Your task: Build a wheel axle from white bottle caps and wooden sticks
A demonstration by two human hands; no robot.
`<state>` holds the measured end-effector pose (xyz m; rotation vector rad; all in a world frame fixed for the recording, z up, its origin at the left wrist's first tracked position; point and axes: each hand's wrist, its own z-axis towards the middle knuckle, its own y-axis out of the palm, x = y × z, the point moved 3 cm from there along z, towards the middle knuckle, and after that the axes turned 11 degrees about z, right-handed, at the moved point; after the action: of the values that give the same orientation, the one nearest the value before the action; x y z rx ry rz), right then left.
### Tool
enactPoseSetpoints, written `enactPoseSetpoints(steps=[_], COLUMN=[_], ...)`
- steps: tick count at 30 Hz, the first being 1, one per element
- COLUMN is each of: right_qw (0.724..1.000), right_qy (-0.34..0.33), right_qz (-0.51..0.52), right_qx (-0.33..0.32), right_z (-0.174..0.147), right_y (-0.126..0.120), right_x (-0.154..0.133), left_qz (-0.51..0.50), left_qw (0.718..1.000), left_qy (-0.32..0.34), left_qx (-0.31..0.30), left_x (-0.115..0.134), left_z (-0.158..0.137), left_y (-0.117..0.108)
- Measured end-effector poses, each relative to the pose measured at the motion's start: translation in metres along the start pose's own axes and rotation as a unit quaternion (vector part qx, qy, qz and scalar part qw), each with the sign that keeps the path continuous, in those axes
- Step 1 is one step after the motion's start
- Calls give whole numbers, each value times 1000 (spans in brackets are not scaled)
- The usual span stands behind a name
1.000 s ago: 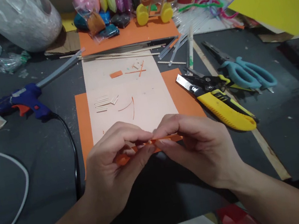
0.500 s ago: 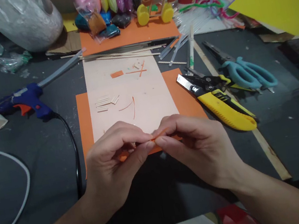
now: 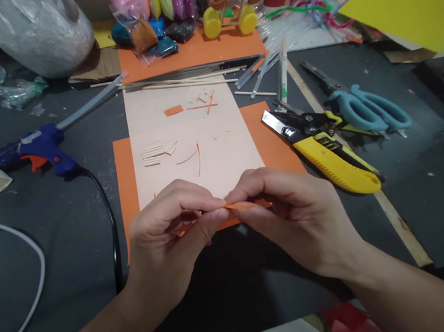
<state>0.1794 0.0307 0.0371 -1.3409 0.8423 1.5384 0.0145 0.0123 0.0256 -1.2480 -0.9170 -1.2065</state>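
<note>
Between my fingertips is a small strip of orange paper (image 3: 240, 206), held over the near edge of a pale sheet (image 3: 220, 157). My left hand (image 3: 173, 232) pinches its left end with thumb and forefinger. On the other side my right hand (image 3: 294, 210) has its thumb and forefinger closed on the strip. Part of the strip is hidden by the fingers. Short cut sticks (image 3: 152, 153) lie on the pale sheet beyond my left hand, with a thin curved orange sliver (image 3: 198, 158) beside them. Farther back are a small orange rectangle (image 3: 173, 110) and two crossed orange strips (image 3: 210, 104).
A blue glue gun (image 3: 40, 147) with its cord lies at left. To the right are a yellow-handled cutting tool (image 3: 328, 159) and blue-handled scissors (image 3: 366, 106). Bagged coloured clay (image 3: 163, 4), a small yellow-wheeled model (image 3: 229, 13) and long thin sticks (image 3: 190, 82) sit at the back.
The orange strip now shows more of its flat face between my fingertips. My right thumb and forefinger have shifted slightly around it; the left hand is nearly still.
</note>
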Motion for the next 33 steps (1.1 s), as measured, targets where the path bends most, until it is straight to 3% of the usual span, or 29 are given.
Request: enactPoseSetpoints(steps=[10, 20, 29, 33], right_qw=[996, 999, 1000, 1000], right_qy=[62, -22, 8, -21], right_qz=[61, -40, -15, -15], right_qx=[9, -4, -27, -14], right_z=[2, 0, -1, -3], right_y=[1, 0, -1, 2], right_x=[1, -2, 1, 1], left_qz=[4, -61, -38, -60], left_qw=[1000, 992, 995, 994], left_qy=[-15, -107, -90, -87], left_qx=[-5, 8, -13, -6], left_x=[0, -5, -2, -3], left_z=[0, -1, -1, -1], left_y=[1, 3, 2, 3])
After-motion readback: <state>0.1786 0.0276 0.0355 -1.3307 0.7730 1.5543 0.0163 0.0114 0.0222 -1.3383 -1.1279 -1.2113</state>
